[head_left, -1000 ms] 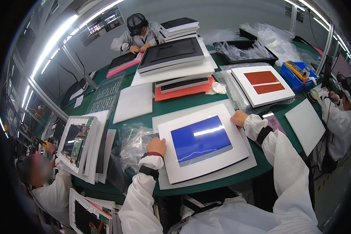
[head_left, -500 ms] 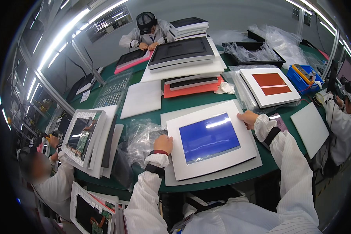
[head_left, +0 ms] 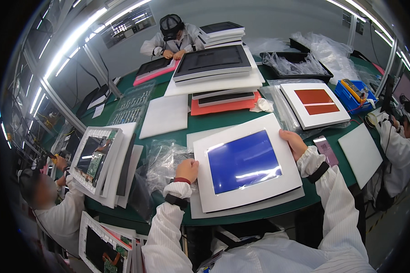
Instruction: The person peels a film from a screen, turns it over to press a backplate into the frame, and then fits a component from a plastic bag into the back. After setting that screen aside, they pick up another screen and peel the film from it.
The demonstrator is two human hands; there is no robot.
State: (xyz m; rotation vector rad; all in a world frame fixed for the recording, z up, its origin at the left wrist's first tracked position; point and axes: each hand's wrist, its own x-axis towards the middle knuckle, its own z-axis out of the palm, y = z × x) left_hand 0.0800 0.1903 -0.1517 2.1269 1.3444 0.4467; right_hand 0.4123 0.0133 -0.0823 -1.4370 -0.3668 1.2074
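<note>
Between my hands is a white-framed display panel [head_left: 282,168] with a blue, glossy screen. My left hand [head_left: 187,170] grips its left edge, fingers curled behind the frame. At the opposite edge, my right hand [head_left: 294,144] holds on with the fingers hidden behind it. The panel is tilted over a white foam board [head_left: 205,214], its lower edge close to the board; whether they touch I cannot tell. Crumpled clear plastic [head_left: 164,157] lies beside my left hand. A pinkish flat rectangle [head_left: 326,151] rests on the green table to the right of my right hand.
A white-framed panel with red film [head_left: 305,116] sits at right, near a blue bin [head_left: 351,98] holding a yellow meter. Opened panels [head_left: 98,157] are stacked at left. More panels [head_left: 214,63] are piled farther back. Co-workers sit at the far side, left and right.
The panel has tilted, and the bright reflection has shifted from the top of its screen to the bottom. My right hand has moved slightly down its edge, uncovering more of the pinkish rectangle.
</note>
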